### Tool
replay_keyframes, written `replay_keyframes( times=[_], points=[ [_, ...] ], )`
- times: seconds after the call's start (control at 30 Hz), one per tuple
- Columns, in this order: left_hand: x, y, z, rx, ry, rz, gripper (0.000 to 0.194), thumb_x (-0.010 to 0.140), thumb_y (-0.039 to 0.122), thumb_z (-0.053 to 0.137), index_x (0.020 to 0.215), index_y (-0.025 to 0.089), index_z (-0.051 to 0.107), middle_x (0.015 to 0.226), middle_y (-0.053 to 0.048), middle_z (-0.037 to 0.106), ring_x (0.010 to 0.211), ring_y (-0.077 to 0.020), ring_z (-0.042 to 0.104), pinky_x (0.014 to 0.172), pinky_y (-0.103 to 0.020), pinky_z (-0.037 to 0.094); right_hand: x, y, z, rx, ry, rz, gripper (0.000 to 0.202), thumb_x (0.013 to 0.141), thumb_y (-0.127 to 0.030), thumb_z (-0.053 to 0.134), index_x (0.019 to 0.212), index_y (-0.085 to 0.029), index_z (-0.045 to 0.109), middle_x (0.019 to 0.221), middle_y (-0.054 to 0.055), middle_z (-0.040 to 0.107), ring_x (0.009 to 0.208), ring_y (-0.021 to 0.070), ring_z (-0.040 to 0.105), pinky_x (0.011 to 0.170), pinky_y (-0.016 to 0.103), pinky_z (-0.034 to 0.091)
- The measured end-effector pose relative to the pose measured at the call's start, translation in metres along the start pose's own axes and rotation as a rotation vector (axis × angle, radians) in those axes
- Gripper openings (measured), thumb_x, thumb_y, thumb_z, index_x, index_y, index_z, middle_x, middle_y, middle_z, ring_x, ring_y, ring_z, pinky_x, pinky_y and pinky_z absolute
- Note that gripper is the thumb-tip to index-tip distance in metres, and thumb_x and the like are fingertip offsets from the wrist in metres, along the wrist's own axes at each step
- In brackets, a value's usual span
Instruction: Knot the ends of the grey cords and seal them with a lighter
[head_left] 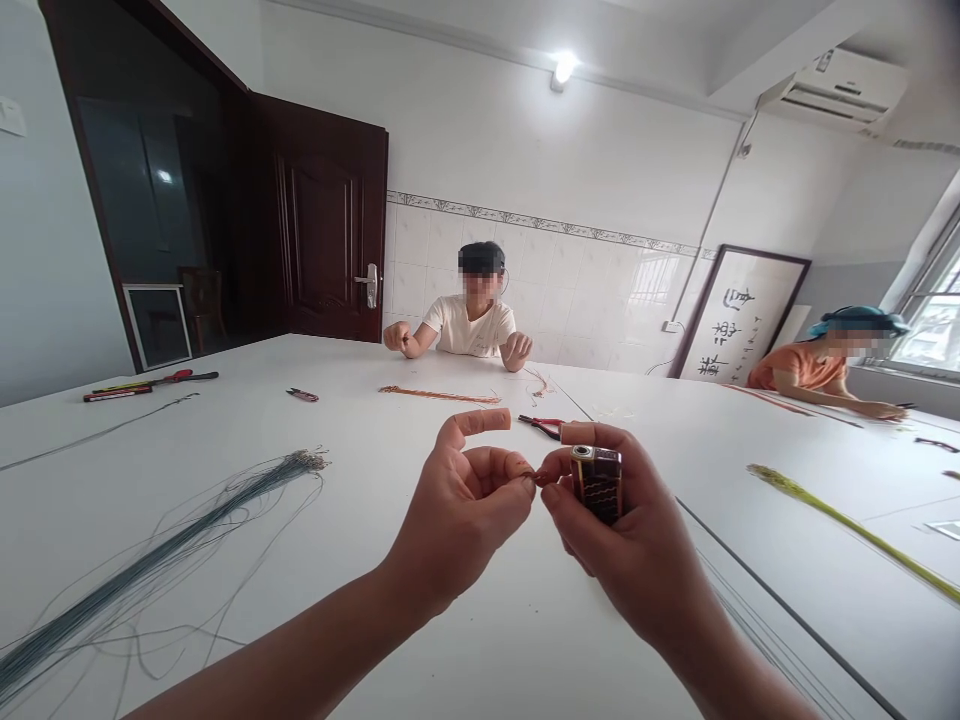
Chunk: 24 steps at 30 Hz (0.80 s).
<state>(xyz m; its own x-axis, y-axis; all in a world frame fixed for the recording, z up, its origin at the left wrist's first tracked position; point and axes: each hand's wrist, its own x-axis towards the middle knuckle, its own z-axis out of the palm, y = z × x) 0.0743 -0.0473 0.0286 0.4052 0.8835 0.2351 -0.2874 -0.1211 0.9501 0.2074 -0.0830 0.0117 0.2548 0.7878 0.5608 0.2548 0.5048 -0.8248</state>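
Note:
My left hand [476, 500] is raised over the white table [480, 640], its thumb and fingers pinched on a small dark reddish-brown piece [537, 478], too small to make out fully. My right hand [619, 520] meets it there, thumb and a fingertip closed at the other side of that piece. Against the right palm rests a dark lighter [598, 484] with a metal top, held upright by the fingers. The fingertips of both hands nearly touch.
A bundle of grey-green cords [195, 540] lies left, a yellow-green bundle [847, 520] right. Pliers [541, 425], orange cords [439, 395], small snips [303, 395] and tools [150, 385] lie farther back. One person [474, 325] sits opposite, another [814, 370] at the right.

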Motion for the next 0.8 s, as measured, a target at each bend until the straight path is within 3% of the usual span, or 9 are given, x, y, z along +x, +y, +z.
replay_keyframes(
  times=[0.3, 0.57, 0.8],
  points=[
    [0.001, -0.006, -0.002, -0.019, -0.036, -0.010, 0.040, 0.077, 0.014, 0.063, 0.111, 0.024, 0.043, 0.067, 0.007, 0.055, 0.060, -0.0079, 0.047, 0.060, -0.023, 0.039, -0.003, 0.000, 0.001, 0.053, -0.034, 0.041, 0.029, 0.073, -0.019, 0.060, 0.101, -0.026, 0.053, 0.078, -0.003, 0.061, 0.042, 0.0045, 0.039, 0.034, 0.017, 0.031],
    [-0.001, -0.004, 0.001, 0.018, -0.064, -0.001, 0.045, 0.074, 0.014, 0.065, 0.112, 0.024, 0.042, 0.067, 0.007, 0.054, 0.059, -0.0087, 0.047, 0.057, -0.023, 0.040, -0.002, 0.000, 0.001, -0.014, -0.006, -0.025, 0.028, 0.073, -0.020, 0.061, 0.099, -0.025, 0.052, 0.066, -0.005, 0.055, 0.048, 0.0076, 0.043, 0.041, 0.019, 0.038],
    [-0.002, -0.003, -0.002, 0.017, -0.045, -0.009, 0.042, 0.077, 0.014, 0.062, 0.113, 0.025, 0.042, 0.068, 0.007, 0.055, 0.058, -0.0069, 0.045, 0.055, -0.020, 0.038, 0.001, -0.001, -0.008, -0.090, -0.013, -0.070, 0.027, 0.075, -0.020, 0.060, 0.100, -0.026, 0.053, 0.068, -0.004, 0.057, 0.046, 0.0067, 0.041, 0.041, 0.018, 0.037]
  ],
)
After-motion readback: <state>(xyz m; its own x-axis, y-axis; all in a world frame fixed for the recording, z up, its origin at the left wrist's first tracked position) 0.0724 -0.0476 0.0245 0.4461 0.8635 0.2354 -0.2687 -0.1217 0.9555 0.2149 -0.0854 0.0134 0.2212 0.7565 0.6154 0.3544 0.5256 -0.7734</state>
